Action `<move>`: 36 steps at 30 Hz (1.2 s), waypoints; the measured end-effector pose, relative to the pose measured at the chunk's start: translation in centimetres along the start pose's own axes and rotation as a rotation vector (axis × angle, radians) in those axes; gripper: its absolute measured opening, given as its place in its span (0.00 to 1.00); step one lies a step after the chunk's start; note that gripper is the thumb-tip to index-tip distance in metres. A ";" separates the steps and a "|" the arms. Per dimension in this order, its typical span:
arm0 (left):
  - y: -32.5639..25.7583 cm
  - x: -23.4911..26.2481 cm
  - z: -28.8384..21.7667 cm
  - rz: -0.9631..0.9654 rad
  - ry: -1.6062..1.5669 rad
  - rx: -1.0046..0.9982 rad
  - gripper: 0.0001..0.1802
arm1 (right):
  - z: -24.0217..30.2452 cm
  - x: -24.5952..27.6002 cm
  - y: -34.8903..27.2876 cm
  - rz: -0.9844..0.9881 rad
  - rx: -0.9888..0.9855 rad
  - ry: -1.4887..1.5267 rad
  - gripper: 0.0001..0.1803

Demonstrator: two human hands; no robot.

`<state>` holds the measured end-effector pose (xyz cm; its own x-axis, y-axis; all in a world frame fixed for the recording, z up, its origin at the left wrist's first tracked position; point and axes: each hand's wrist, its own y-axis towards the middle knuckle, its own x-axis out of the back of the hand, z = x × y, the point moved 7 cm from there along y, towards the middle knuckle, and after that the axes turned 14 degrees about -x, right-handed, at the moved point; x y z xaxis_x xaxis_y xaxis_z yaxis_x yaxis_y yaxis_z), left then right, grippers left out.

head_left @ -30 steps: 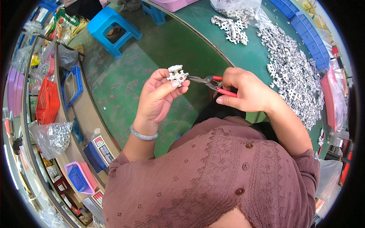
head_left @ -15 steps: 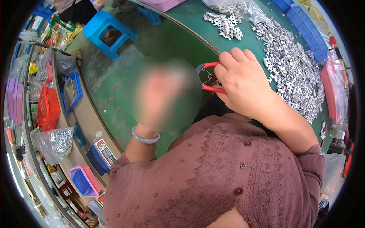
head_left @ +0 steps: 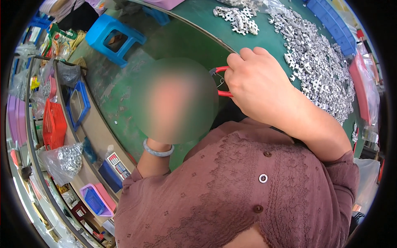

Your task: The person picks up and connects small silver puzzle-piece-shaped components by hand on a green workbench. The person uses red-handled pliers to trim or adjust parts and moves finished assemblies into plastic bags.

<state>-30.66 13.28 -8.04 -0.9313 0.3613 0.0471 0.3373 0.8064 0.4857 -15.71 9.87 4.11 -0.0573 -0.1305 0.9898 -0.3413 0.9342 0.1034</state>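
My right hand (head_left: 258,84) is wrapped round the red handles of a pair of pliers (head_left: 223,94). A thin wire spring shows between the handles, and the jaws point left into a blurred patch. My left hand (head_left: 169,97) lies inside that blur, close to the plier jaws; its fingers and anything in them are hidden. A pale bangle (head_left: 158,153) circles the left wrist. On the green table (head_left: 198,14) to the right spreads a large heap of small silvery metal parts (head_left: 316,66), with a smaller cluster of metal parts (head_left: 239,20) beyond my right hand.
Blue bins (head_left: 333,25) and a pink tray (head_left: 360,89) border the heap. A blue stool (head_left: 113,39) stands on the floor at far left. Left shelving holds a red basket (head_left: 53,124), a bag of metal rings (head_left: 66,163) and a pink tray (head_left: 99,198). A bright ring (head_left: 263,178) shows over my middle shirt button.
My right hand and the pliers have shifted slightly left and up, toward the blurred left hand. A bright ring now shows at the middle shirt button, where a plain button showed before.
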 end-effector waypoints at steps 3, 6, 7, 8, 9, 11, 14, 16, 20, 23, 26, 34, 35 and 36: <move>-0.1 -0.1 -0.7 -0.003 0.062 -0.088 0.16 | 0.3 0.0 -0.1 0.010 0.033 -0.014 0.04; 0.1 -0.1 -1.3 0.028 0.181 -0.126 0.17 | 0.2 -0.1 0.0 0.001 0.054 -0.037 0.03; 0.1 -0.1 -1.3 0.045 0.230 -0.130 0.17 | 0.2 0.0 0.0 -0.012 0.065 -0.058 0.03; 0.1 -0.1 -1.2 0.061 0.280 -0.132 0.17 | 0.0 -0.1 0.0 -0.011 0.066 -0.055 0.03; 0.4 -0.2 -1.4 0.074 0.412 -0.194 0.16 | -0.4 0.0 0.0 -0.018 0.056 -0.009 0.03; 0.8 -0.4 -2.1 0.091 0.548 -0.250 0.15 | -0.9 0.0 -0.1 -0.025 0.047 0.046 0.03; 1.4 0.7 -2.7 -0.027 0.332 -0.060 0.13 | -0.2 0.8 -0.6 0.023 0.058 0.131 0.04; 1.6 0.5 -3.0 0.053 0.579 -0.094 0.12 | -1.5 1.1 -0.5 -0.055 0.018 0.149 0.05; 1.8 0.1 -4.1 0.071 0.672 -0.184 0.11 | -2.9 0.5 -0.6 -0.037 -0.037 0.147 0.10; 1.9 -0.4 -4.9 0.122 0.757 -0.232 0.11 | -3.3 0.5 -1.1 -0.038 -0.059 0.153 0.12; 1.8 0.0 -4.5 0.047 0.511 -0.124 0.11 | -3.8 0.5 -1.8 -0.049 -0.080 0.185 0.13; 2.8 -2.6 -5.8 0.218 0.828 -0.248 0.11 | -8.4 2.4 -6.4 -0.090 -0.265 0.299 0.16; 3.2 -3.4 -6.2 0.265 0.913 -0.285 0.11 | -9.7 2.3 -7.7 -0.066 -0.332 0.319 0.17; 3.7 -4.1 -6.1 0.240 0.750 -0.251 0.10 | -10.5 2.5 -9.2 -0.073 -0.356 0.304 0.17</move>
<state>-26.39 11.96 -1.11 -0.7120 0.0301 0.7015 0.5811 0.5861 0.5647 -2.89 4.43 6.68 0.2507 -0.1466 0.9569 0.0119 0.9889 0.1483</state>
